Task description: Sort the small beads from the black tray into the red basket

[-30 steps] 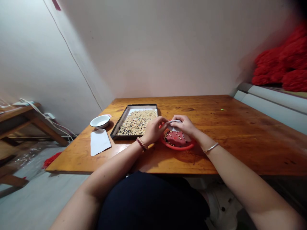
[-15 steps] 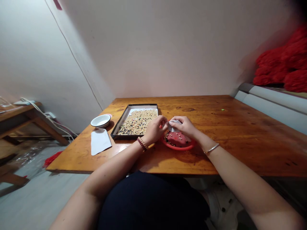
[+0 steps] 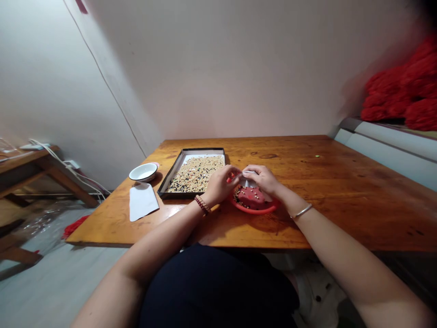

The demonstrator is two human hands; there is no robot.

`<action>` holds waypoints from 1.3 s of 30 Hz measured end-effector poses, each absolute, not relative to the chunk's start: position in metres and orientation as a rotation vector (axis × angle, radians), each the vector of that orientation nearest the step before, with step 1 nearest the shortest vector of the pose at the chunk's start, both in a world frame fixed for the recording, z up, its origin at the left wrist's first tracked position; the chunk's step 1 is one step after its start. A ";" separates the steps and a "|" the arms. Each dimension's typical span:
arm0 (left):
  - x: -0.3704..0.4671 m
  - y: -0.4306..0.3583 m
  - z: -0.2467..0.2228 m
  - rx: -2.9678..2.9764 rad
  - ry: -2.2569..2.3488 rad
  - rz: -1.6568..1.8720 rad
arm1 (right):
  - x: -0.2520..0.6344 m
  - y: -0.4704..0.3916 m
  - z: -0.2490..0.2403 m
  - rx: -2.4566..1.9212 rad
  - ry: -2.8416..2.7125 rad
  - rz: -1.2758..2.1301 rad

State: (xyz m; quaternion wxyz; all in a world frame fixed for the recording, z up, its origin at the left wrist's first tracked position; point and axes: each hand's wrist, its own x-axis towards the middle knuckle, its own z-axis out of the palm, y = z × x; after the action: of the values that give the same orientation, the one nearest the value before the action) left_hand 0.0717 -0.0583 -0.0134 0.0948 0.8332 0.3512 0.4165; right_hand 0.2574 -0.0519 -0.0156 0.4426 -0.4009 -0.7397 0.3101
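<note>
Both of my hands meet above a red plastic basin [image 3: 257, 211]. A small piece of white paper [image 3: 248, 182], seemingly folded like a packet, is between them. My right hand [image 3: 264, 179] is closed on its right side, the fingers bent over the top. The curled fingers of my left hand [image 3: 221, 183] come together at the paper's left edge; their tips are partly hidden. Inside the basin a pinkish-red surface [image 3: 251, 197] shows, with scattered cream and dark beads or beans [image 3: 238, 200] on it.
Left of the basin, a dark-rimmed shallow tray [image 3: 177, 196] holds many cream, black and a few coloured beads or beans. Beyond it stand a white bowl [image 3: 143, 172] and a flat white paper sheet [image 3: 143, 203]. The wooden table [image 3: 290, 159] meets a wall; red bundles [image 3: 403, 91] are piled at right.
The fingers of my left hand have shifted slightly towards the paper, and the paper has tilted a little between my hands. The tray, bowl and basin stay in place.
</note>
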 end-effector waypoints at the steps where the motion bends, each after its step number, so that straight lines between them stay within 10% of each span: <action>1: 0.071 -0.058 -0.013 2.477 1.039 1.237 | 0.257 -0.052 -0.016 -1.014 -1.832 0.769; 39: 0.067 -0.057 -0.008 2.429 1.018 1.253 | 0.259 -0.054 -0.017 -1.107 -1.944 0.596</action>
State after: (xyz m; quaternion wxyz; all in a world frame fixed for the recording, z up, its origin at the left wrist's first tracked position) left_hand 0.0668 -0.0570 -0.0078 0.1119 0.8276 0.3469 0.4269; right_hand 0.2586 -0.0537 -0.0165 0.4017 -0.4379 -0.7690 0.2356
